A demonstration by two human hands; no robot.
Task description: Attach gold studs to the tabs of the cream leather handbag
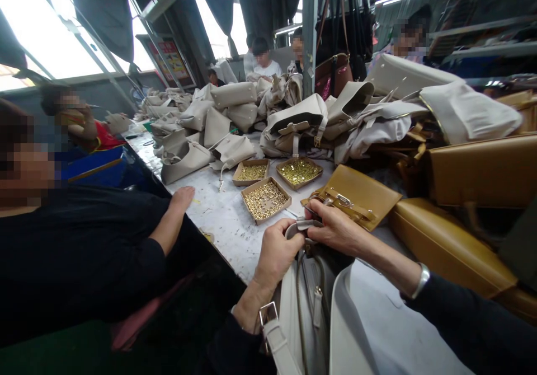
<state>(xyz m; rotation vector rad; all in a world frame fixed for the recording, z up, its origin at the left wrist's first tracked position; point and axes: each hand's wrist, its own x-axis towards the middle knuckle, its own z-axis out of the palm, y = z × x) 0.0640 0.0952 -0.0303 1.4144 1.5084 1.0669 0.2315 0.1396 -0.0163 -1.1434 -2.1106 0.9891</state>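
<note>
A pale grey handbag lies in front of me at the table's near edge. My left hand is closed in a pinch on a grey strap at the bag's top. My right hand is closed on the same strap from the other side, with a watch at the wrist. A mustard-yellow bag with a metal clasp lies just beyond my hands.
Three shallow cardboard trays of small gold hardware sit mid-table. Piles of grey bags fill the far end, tan bags the right. A person in black leans at the left, one hand on the table. Other people work farther back.
</note>
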